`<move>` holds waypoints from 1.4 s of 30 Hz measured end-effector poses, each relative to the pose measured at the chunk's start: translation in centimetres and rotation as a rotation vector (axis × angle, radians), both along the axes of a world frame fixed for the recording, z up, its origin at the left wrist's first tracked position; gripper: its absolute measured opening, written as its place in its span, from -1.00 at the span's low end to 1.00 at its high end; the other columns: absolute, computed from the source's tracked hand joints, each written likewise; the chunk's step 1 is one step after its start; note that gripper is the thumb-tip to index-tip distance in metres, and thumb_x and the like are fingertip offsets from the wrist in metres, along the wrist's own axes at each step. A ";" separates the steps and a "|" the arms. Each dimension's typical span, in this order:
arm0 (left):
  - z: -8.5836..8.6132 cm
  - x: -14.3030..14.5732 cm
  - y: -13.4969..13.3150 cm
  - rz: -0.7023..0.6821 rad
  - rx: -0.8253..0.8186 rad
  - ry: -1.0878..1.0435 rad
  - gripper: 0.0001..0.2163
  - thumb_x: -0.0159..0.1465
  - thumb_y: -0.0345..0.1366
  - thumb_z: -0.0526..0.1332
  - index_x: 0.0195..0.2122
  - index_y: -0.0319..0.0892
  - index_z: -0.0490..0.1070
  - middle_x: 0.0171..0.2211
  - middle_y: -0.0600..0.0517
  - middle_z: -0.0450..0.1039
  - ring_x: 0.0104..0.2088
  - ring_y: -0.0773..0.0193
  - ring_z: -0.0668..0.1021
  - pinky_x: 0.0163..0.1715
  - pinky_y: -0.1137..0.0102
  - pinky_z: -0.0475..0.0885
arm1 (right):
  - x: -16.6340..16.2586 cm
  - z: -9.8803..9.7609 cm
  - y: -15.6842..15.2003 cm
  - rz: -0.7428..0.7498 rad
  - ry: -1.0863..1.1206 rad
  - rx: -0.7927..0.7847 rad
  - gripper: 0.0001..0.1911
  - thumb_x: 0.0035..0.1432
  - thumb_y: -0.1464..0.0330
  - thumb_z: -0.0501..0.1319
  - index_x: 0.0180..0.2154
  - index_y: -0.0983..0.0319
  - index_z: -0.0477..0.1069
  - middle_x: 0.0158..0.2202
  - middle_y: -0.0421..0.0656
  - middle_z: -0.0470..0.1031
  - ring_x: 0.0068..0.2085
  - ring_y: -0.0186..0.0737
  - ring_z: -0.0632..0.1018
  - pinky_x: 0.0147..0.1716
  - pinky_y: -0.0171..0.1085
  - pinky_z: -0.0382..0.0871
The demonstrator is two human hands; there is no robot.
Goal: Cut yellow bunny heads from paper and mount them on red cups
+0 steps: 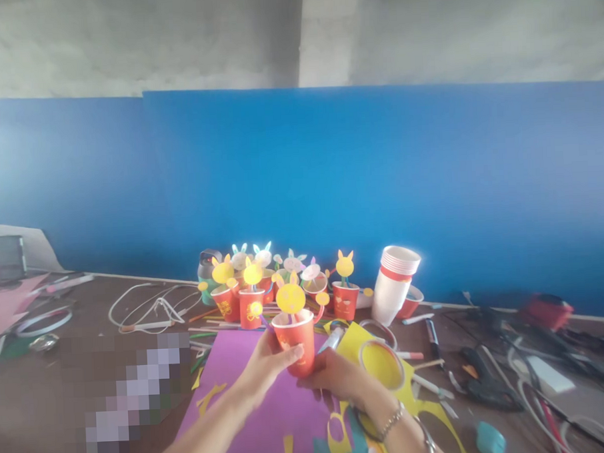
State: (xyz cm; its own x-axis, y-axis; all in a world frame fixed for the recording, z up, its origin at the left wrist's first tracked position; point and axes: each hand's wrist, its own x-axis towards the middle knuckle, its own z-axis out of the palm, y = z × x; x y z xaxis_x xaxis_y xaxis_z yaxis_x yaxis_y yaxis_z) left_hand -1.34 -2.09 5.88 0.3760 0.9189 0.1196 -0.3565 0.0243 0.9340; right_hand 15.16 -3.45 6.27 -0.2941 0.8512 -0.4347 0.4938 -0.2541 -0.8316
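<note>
A red paper cup [297, 340] is held upright over a sheet of purple paper [233, 370]. From it rises a yellow paper rabbit face [290, 298], and pipe-cleaner arms with round yellow ends [322, 298] stick out at its sides. My left hand [272, 361] is closed around the cup's left side, thumb across the front. The curled fingers of my right hand [338, 375] grip the cup low on its right side, their tips partly hidden. Behind it stand several similar red cups [345, 301] with yellow and pale rabbit faces.
A stack of white paper cups [394, 282] stands at the back right. Yellow paper [357, 344] with a tape roll [381, 364] lies right of my hands. Farther right are a black glue gun [491, 378], a teal object [490, 438] and tangled cables. A blue partition [300, 173] borders the back.
</note>
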 end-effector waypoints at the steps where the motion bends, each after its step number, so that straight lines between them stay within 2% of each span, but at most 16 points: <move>1: 0.1 0.0 0.0 0.017 0.010 -0.001 -0.46 0.00 -0.16 0.41 0.02 -0.19 0.40 -0.09 -0.14 0.52 -0.09 0.01 0.50 -0.11 0.25 0.36 | 0.0 0.0 0.0 0.024 -0.007 -0.004 -0.82 -0.08 0.38 0.23 -0.65 0.27 0.40 -0.71 -0.29 0.37 -0.73 -0.48 0.35 -0.73 -0.48 0.10; 5: 0.4 -0.1 0.0 0.070 0.022 0.006 -0.46 -0.01 -0.16 0.41 0.01 -0.16 0.40 -0.07 -0.13 0.52 -0.11 0.03 0.51 -0.16 0.29 0.38 | 0.2 -0.3 -0.3 0.124 -0.037 -0.020 -0.83 -0.09 0.37 0.23 -0.65 0.27 0.41 -0.67 -0.28 0.41 -0.73 -0.50 0.36 -0.72 -0.50 0.09; 10: -0.3 -0.2 0.4 0.085 0.007 0.036 -0.54 0.02 -0.14 0.40 -0.07 -0.21 0.44 -0.16 -0.12 0.54 -0.19 0.10 0.52 -0.20 0.31 0.39 | 1.2 0.6 -0.1 0.135 -0.001 0.032 -0.90 -0.10 0.38 0.20 -0.56 0.25 0.45 -0.62 -0.26 0.44 -0.66 -0.42 0.43 -0.69 -0.48 0.20; 12: -0.5 -0.3 0.7 0.154 0.002 0.027 -0.52 0.02 -0.13 0.39 -0.05 -0.20 0.44 -0.15 -0.12 0.53 -0.17 0.09 0.51 -0.18 0.31 0.38 | 2.4 1.4 -0.1 0.111 -0.044 0.114 -0.90 -0.12 0.42 0.18 -0.52 0.24 0.48 -0.60 -0.25 0.47 -0.63 -0.39 0.45 -0.66 -0.46 0.25; 15: -0.4 -0.5 1.1 0.253 -0.029 0.020 -0.47 0.01 -0.11 0.39 0.00 -0.17 0.41 -0.12 -0.12 0.52 -0.11 0.05 0.50 -0.15 0.29 0.38 | 4.7 2.1 -0.4 0.002 -0.300 0.202 -0.87 -0.14 0.45 0.14 -0.64 0.23 0.41 -0.68 -0.25 0.46 -0.66 -0.35 0.47 -0.67 -0.44 0.23; 18: -0.2 -0.5 1.1 0.255 -0.033 0.033 -0.48 0.02 -0.12 0.39 -0.01 -0.17 0.41 -0.12 -0.12 0.52 -0.10 0.04 0.50 -0.14 0.27 0.39 | 6.1 2.0 -0.7 -0.040 -0.446 0.233 -0.81 -0.24 0.50 0.19 -0.78 0.21 0.34 -0.84 -0.25 0.32 -0.74 -0.31 0.41 -0.70 -0.38 0.20; 20: -0.3 -0.4 1.0 0.230 -0.009 0.039 -0.52 0.01 -0.14 0.39 -0.05 -0.19 0.42 -0.14 -0.11 0.52 -0.10 0.04 0.50 -0.13 0.27 0.39 | 5.9 1.9 -0.6 -0.084 -0.452 0.317 -0.77 -0.23 0.50 0.20 -0.80 0.20 0.32 -0.86 -0.24 0.30 -0.75 -0.30 0.38 -0.70 -0.35 0.19; 22: -0.4 -0.2 0.9 0.196 0.001 0.044 -0.54 -0.01 -0.16 0.41 -0.09 -0.19 0.42 -0.15 -0.11 0.52 -0.10 0.04 0.50 -0.12 0.27 0.39 | 4.9 2.1 -0.3 -0.164 -0.421 0.434 -0.81 -0.11 0.44 0.17 -0.69 0.20 0.41 -0.75 -0.21 0.41 -0.68 -0.27 0.44 -0.62 -0.32 0.26; 24: -0.5 -0.1 0.7 0.135 -0.005 0.052 -0.50 -0.04 -0.20 0.44 -0.08 -0.19 0.39 -0.13 -0.12 0.51 -0.12 0.05 0.51 -0.13 0.27 0.39 | 3.6 2.4 0.0 -0.280 -0.341 0.568 -0.80 0.05 0.33 0.11 -0.38 0.20 0.51 -0.48 -0.14 0.57 -0.44 -0.18 0.56 -0.42 -0.28 0.37; 26: -0.8 0.1 0.5 0.044 0.008 0.086 -0.46 -0.06 -0.23 0.45 -0.05 -0.19 0.34 -0.13 -0.13 0.51 -0.15 0.07 0.52 -0.16 0.28 0.41 | 2.5 2.7 0.2 -0.430 -0.161 0.712 -0.62 0.06 0.21 0.17 -0.08 0.20 0.42 -0.18 -0.06 0.55 -0.17 -0.10 0.54 -0.24 -0.23 0.39; 27: -0.9 0.1 0.4 -0.004 0.026 0.117 -0.45 -0.05 -0.25 0.44 -0.03 -0.19 0.33 -0.13 -0.13 0.50 -0.16 0.08 0.52 -0.19 0.29 0.41 | 2.2 2.8 0.3 -0.476 -0.063 0.749 -0.52 0.01 0.16 0.22 -0.02 0.19 0.37 -0.09 -0.04 0.51 -0.07 -0.07 0.50 -0.19 -0.21 0.39; 29: -1.2 0.2 0.2 -0.086 0.072 0.192 -0.46 -0.02 -0.28 0.42 0.00 -0.18 0.31 -0.14 -0.13 0.50 -0.20 0.11 0.53 -0.24 0.32 0.42 | 1.9 2.9 0.3 -0.489 0.107 0.739 -0.51 -0.08 0.14 0.30 -0.09 0.19 0.40 -0.02 -0.02 0.45 -0.01 -0.01 0.46 -0.19 -0.19 0.39; 31: -1.5 0.2 0.0 -0.140 0.100 0.250 -0.48 -0.01 -0.31 0.40 0.00 -0.18 0.32 -0.18 -0.11 0.52 -0.27 0.14 0.54 -0.29 0.34 0.41 | 2.0 3.1 0.2 -0.441 0.187 0.685 -0.69 -0.11 0.15 0.32 -0.34 0.22 0.45 0.00 -0.02 0.43 0.00 0.01 0.45 -0.17 -0.18 0.37; 33: -1.7 0.2 -0.3 -0.186 0.090 0.286 -0.51 -0.01 -0.31 0.39 -0.03 -0.18 0.34 -0.28 -0.07 0.54 -0.37 0.17 0.54 -0.39 0.36 0.40 | 2.3 3.3 0.1 -0.430 0.250 0.662 -0.73 -0.11 0.16 0.32 -0.52 0.24 0.40 0.01 -0.02 0.42 0.00 0.02 0.44 -0.13 -0.18 0.33; 36: -1.4 0.2 -0.8 -0.227 0.046 0.287 -0.54 -0.01 -0.28 0.39 -0.06 -0.16 0.38 -0.36 -0.02 0.54 -0.43 0.14 0.54 -0.47 0.34 0.37 | 2.5 3.9 -0.1 -0.465 0.350 0.630 -0.72 -0.09 0.17 0.32 -0.51 0.23 0.37 0.01 -0.05 0.42 -0.05 -0.03 0.46 -0.13 -0.21 0.31; 42: 0.9 0.1 -1.8 -0.174 -0.007 0.261 -0.57 -0.06 -0.32 0.38 -0.10 -0.11 0.50 -0.37 -0.01 0.58 -0.36 0.03 0.55 -0.33 0.21 0.40 | 2.8 4.3 -0.3 -0.527 0.308 0.612 -0.68 -0.13 0.16 0.33 -0.55 0.22 0.28 -0.22 -0.13 0.48 -0.17 -0.08 0.46 -0.21 -0.25 0.31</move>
